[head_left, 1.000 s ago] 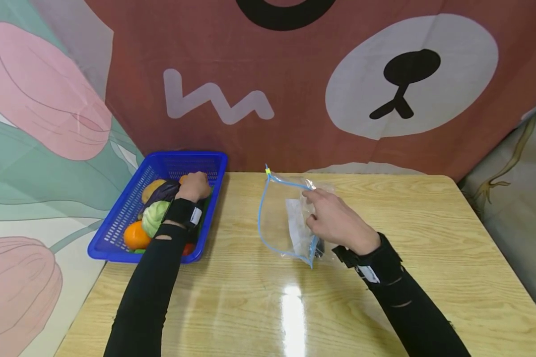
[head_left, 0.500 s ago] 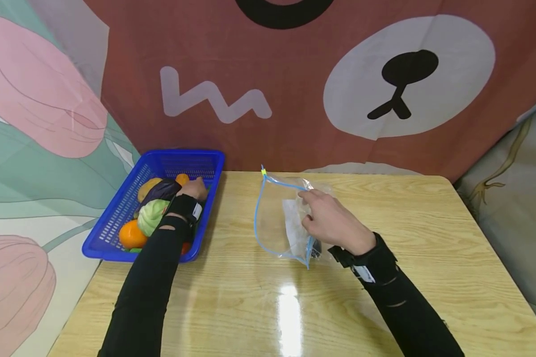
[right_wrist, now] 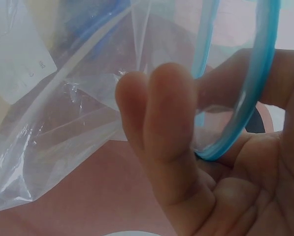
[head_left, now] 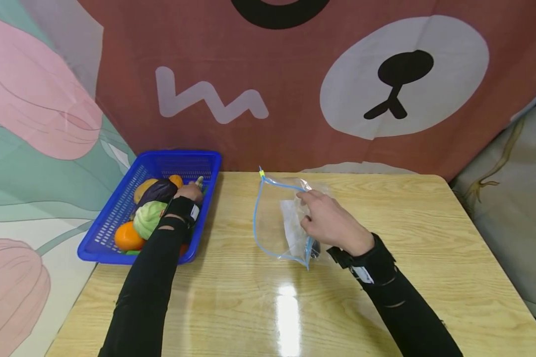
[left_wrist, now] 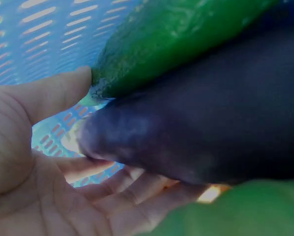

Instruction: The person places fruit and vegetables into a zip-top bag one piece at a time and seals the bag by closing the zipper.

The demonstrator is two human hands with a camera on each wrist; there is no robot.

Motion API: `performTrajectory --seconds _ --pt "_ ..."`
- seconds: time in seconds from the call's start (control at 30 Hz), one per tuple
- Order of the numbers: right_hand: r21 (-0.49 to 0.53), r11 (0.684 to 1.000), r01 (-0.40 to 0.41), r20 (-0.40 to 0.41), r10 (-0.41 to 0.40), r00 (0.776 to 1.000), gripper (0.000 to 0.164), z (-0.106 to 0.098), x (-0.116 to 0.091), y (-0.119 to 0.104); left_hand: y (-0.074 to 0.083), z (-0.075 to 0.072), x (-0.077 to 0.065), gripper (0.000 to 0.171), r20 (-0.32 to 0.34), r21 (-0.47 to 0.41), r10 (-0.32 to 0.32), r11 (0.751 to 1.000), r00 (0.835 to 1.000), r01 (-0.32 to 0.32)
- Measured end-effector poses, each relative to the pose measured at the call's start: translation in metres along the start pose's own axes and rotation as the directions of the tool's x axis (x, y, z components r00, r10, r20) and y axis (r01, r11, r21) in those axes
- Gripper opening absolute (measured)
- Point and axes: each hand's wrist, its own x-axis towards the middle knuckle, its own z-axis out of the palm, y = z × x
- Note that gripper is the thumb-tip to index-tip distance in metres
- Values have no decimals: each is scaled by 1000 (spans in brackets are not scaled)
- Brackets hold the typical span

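Inside the blue basket (head_left: 86, 252), my left hand (head_left: 191, 191) reaches along the right side. In the left wrist view its fingers lie under a dark purple eggplant (left_wrist: 186, 123), with the thumb apart from them near the tip of a green cucumber-like vegetable (left_wrist: 151, 54). A second eggplant (head_left: 157, 192) lies left of the hand. My right hand (head_left: 332, 220) pinches the edge of a clear zipper bag (head_left: 270, 223) with a blue rim, holding its mouth open; in the right wrist view the blue strip passes between thumb and fingers.
Also in the basket are a pale green cabbage (head_left: 149, 218), an orange (head_left: 128, 236), a yellowish round item (head_left: 144, 189) and a smaller orange one (head_left: 176, 180). A white paper (head_left: 290, 220) shows at the bag. Wooden table (head_left: 241, 307) below, printed cloth (head_left: 295, 124) behind.
My left hand has shifted slightly within the basket, and a pale stem tip now shows beyond it. The head view has drifted a little; the right hand keeps its hold on the bag.
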Motion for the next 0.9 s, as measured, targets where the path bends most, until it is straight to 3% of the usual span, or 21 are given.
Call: performTrajectory --seconds 0.13,0.27,0.53,0.63,0.73,0.9 --pt "-8 1000 9 -10 -9 1000 49 1 0 0 1 -2 -5 53 -29 -25 17 1000 999 -18" --pt "-14 1000 12 -13 -13 1000 49 2 0 -1 -2 -6 -9 45 -41 -45 82 996 996 -84" --pt "-16 1000 7 -11 -7 1000 49 0 1 -2 -6 -31 -18 44 -34 -64 225 972 974 -226" --pt "-13 1000 11 -13 -12 1000 49 1 1 -3 -4 -37 -22 45 -92 -99 240 963 966 -249" --pt "-12 1000 13 -17 -14 1000 49 1 0 -3 -4 -39 -24 46 -181 -132 259 949 949 -285" --pt "-27 1000 15 -28 -16 999 50 1 0 -2 -6 -39 -28 44 -328 -201 295 906 897 -372"
